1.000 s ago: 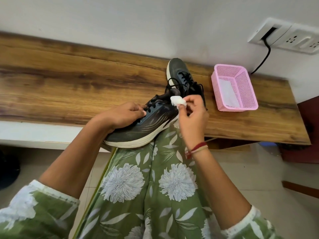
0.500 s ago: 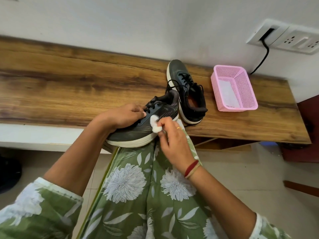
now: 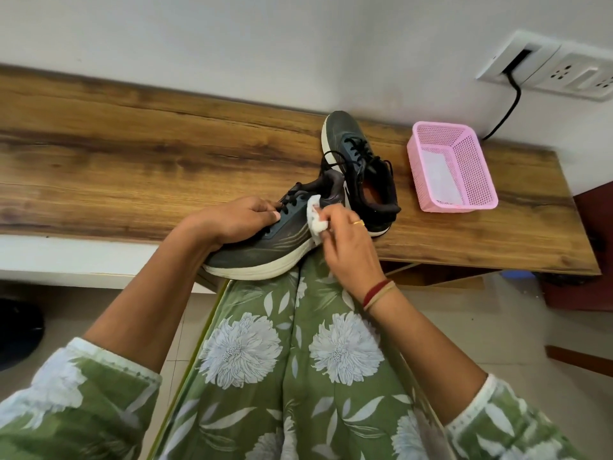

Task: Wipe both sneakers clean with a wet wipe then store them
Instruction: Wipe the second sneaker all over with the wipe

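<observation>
A dark grey sneaker [image 3: 265, 250] with a white sole lies over the front edge of the wooden shelf [image 3: 132, 167], its toe pointing left and towards me. My left hand [image 3: 235, 220] grips its laced top. My right hand [image 3: 345, 240] pinches a crumpled white wet wipe [image 3: 315, 217] against the sneaker's side near the heel collar. The second dark sneaker [image 3: 361, 167] stands on the shelf just behind, toe towards the wall, with black laces and an orange insole.
A pink perforated basket [image 3: 471, 167] with something white in it sits on the shelf right of the sneakers. A black cable [image 3: 507, 107] runs from a wall socket down behind it. My green floral lap fills the foreground over a tiled floor.
My right hand swept the wipe from the heel collar down the sneaker's side towards the toe, then back up near the collar. The left hand kept its grip.
</observation>
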Action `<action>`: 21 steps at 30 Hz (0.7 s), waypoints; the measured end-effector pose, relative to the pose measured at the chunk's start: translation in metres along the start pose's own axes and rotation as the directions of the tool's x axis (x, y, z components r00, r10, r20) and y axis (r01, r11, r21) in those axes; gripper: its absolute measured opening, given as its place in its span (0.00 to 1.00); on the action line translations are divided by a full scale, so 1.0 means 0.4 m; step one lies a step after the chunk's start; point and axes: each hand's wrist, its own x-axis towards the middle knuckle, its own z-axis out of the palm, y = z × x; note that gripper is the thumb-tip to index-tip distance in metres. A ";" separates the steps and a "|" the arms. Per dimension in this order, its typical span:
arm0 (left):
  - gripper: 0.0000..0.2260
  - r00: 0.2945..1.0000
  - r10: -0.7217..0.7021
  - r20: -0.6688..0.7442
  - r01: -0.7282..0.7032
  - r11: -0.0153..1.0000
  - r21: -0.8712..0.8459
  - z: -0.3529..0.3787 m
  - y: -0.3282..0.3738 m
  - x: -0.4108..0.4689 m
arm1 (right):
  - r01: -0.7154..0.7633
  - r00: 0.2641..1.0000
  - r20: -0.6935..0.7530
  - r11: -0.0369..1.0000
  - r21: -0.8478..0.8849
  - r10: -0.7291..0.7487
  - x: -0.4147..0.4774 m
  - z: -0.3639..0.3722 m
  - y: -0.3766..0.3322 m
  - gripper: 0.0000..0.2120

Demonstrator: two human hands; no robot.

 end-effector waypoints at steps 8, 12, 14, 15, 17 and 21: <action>0.15 1.000 -0.021 -0.002 0.021 1.000 0.017 0.000 -0.007 0.006 | 0.058 0.996 0.066 0.997 -0.044 -0.055 0.002 -0.010 0.018 0.06; 0.13 0.999 0.014 0.042 -0.017 0.996 0.082 -0.011 -0.014 0.006 | 0.210 0.950 0.221 0.975 0.068 -0.220 -0.059 0.005 -0.040 0.08; 0.14 0.998 0.021 0.054 -0.027 0.994 0.101 -0.012 -0.017 0.007 | 0.242 0.960 0.148 0.970 -0.008 -0.238 -0.042 -0.005 -0.027 0.06; 0.14 0.999 0.017 0.048 -0.021 0.995 0.096 -0.010 -0.016 0.010 | 0.209 0.977 0.064 0.976 -0.058 -0.206 -0.018 -0.010 -0.012 0.07; 0.15 1.000 -0.005 0.030 0.003 0.997 0.076 -0.005 -0.013 0.012 | 0.143 0.990 0.011 0.988 -0.054 -0.143 0.002 -0.013 -0.003 0.06; 0.13 0.998 0.012 0.055 -0.017 0.997 0.081 -0.008 -0.014 0.006 | 0.302 0.938 0.168 0.953 0.035 -0.304 -0.057 0.002 -0.048 0.06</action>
